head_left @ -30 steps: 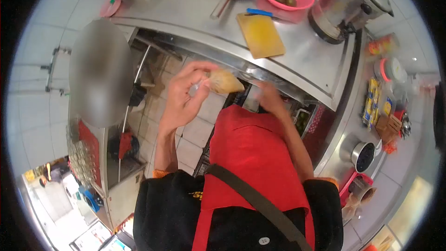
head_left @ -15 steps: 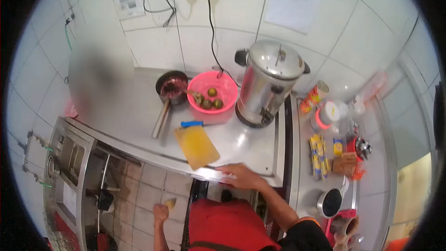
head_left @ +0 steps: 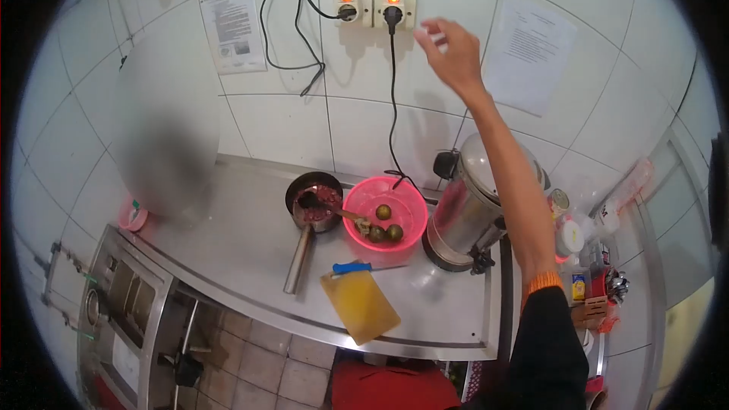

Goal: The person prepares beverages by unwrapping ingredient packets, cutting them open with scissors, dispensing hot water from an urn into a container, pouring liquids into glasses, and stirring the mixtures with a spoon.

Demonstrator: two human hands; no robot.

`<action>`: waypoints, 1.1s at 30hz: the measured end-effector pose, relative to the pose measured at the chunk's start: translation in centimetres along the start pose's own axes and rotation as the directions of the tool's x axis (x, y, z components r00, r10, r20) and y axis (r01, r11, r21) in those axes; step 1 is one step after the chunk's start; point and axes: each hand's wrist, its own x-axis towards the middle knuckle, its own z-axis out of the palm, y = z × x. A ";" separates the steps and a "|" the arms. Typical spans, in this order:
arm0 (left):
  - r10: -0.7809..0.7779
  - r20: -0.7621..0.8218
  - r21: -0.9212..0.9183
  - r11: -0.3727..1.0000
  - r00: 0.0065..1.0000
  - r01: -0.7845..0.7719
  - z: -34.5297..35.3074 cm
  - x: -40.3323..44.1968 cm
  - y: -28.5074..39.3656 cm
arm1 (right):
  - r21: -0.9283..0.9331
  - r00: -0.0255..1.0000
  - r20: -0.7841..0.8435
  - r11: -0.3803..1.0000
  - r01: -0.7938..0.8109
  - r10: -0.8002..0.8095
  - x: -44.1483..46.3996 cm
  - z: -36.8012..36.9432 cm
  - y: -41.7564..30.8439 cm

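My right hand [head_left: 453, 57] is raised in front of the tiled wall, just right of the double socket [head_left: 377, 11]. Its fingers are apart and bent, with nothing between them. A black plug with a hanging cord [head_left: 392, 91] sits in the right socket; another plug is in the left one, and both switches glow orange. Below my right forearm stands a large metal urn [head_left: 465, 216] with a lid, partly hidden by the arm. My left hand is out of the frame.
The steel counter [head_left: 243, 235] holds a saucepan [head_left: 315, 205], a pink basin [head_left: 410, 209] with several round green fruits, a blue-handled knife [head_left: 351, 267] and a yellow cutting board [head_left: 361, 307]. Papers hang on the wall. Packets and jars stand at the right.
The view has tilted up to the wall. My right hand has risen from the counter edge to beside the socket. My left hand, earlier holding a small bag, has left the view.
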 end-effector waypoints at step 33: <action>-0.146 0.435 -0.145 0.963 0.889 0.229 -8.6 6.3 -7.2 | -0.219 0.019 -0.067 0.003 -0.976 0.998 -66.6 -22.4 -32.5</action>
